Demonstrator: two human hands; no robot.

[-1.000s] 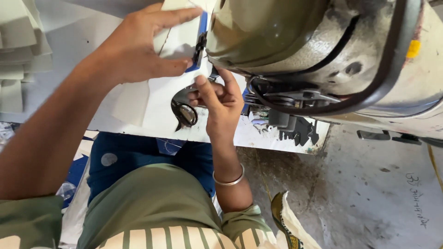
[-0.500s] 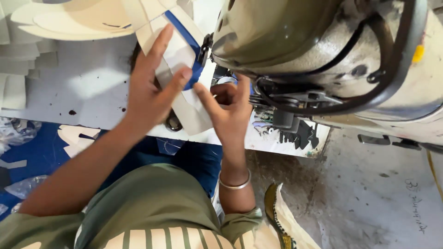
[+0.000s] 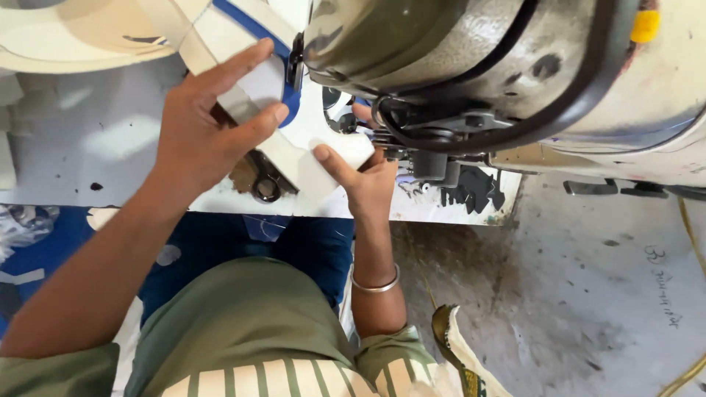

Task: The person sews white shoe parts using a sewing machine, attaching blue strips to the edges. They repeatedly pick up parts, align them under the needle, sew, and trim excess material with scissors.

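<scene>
A pale, stiff cut piece (image 3: pixel 294 158) with a blue strip (image 3: pixel 254 33) along its far edge lies flat on the white machine table (image 3: pixel 95 140), its long axis running from the upper left down toward the lower right, where its near end sits just in front of the sewing machine head (image 3: pixel 471 66). The left hand (image 3: pixel 198 136) rests on top of the piece, palm down, fingers spread and lightly curled, index and middle fingers pressing it to the table rather than pinching it. The right hand (image 3: pixel 368 180) is at the near right corner, thumb on top of the piece and the other fingers probably curled beneath or behind the edge; the machine hides them, so whether it is a true pinch cannot be told. The piece thus lies between the two hands, the right hand being the nearer to the needle area. Beneath the piece, a dark metal ring-shaped part (image 3: pixel 265 184) shows on the table. A bangle (image 3: pixel 375 283) circles the right wrist. Below the table's edge are green trousers (image 3: pixel 235 323) and blue cloth (image 3: pixel 220 242).
</scene>
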